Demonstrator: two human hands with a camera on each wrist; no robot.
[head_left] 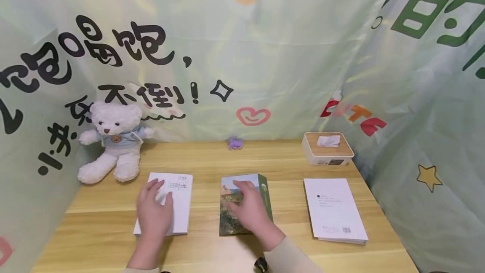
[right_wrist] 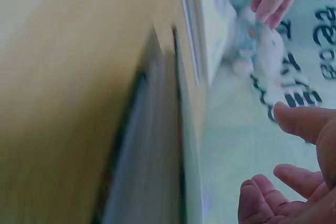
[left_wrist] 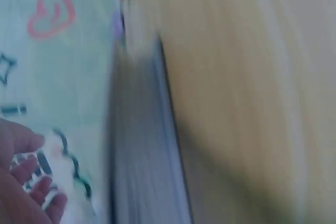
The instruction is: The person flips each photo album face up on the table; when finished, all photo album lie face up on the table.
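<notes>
A white book with handwriting at its top lies at the left of the wooden table. My left hand hovers over its left part, fingers apart and gently bent; in the left wrist view that hand shows above the book's page edges, with a gap between. In the middle lies a book with a picture cover and a green spine. Over it is my right hand, thumb and fingers spread. The right wrist view shows this hand clear of the cover, nothing in its grasp.
Another white book with small print and a barcode lies at the right. Behind it stands a tissue box. A white teddy bear sits at the back left, and a small purple thing rests by the printed curtain.
</notes>
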